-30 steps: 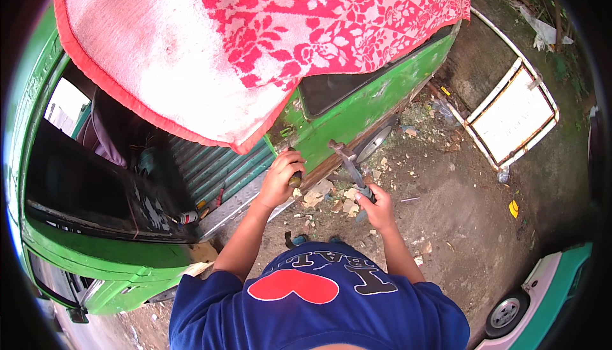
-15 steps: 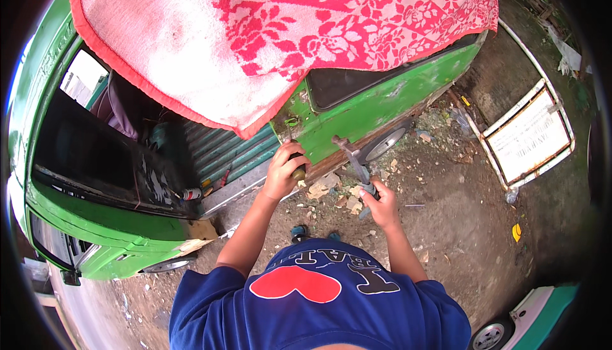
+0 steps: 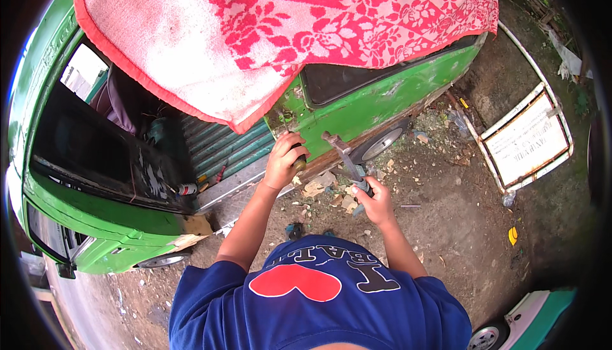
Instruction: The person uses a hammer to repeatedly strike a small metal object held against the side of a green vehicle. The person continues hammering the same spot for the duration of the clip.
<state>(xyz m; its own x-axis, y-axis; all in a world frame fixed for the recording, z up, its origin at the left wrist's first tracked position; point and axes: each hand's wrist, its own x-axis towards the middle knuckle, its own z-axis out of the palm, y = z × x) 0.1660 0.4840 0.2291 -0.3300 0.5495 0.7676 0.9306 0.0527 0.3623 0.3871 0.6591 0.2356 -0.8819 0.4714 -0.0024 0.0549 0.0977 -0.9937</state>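
My left hand [image 3: 282, 162] is closed around a screwdriver [image 3: 299, 160] with a dark and yellowish handle. It is held against the paint-chipped rear edge of the door opening on a green van [image 3: 376, 92]; my fingers hide the tool's tip. In my right hand [image 3: 376, 203] is a hammer [image 3: 347, 159], gripped by its grey handle. Its rusty head points up and away, to the right of my left hand and apart from the screwdriver.
A pink and red floral blanket [image 3: 274, 25] drapes over the van's roof. Past the open doorway lies a ridged floor [image 3: 226, 139], with a small can [image 3: 187, 189] by the sill. Paint flakes litter the ground. A rusty white-framed panel [image 3: 526, 136] lies at right; another vehicle [image 3: 539, 318] stands lower right.
The view has shifted slightly, so the van and blanket sit a little further left. Both hands keep their grips, and the hammer head has moved slightly left, toward my left hand.
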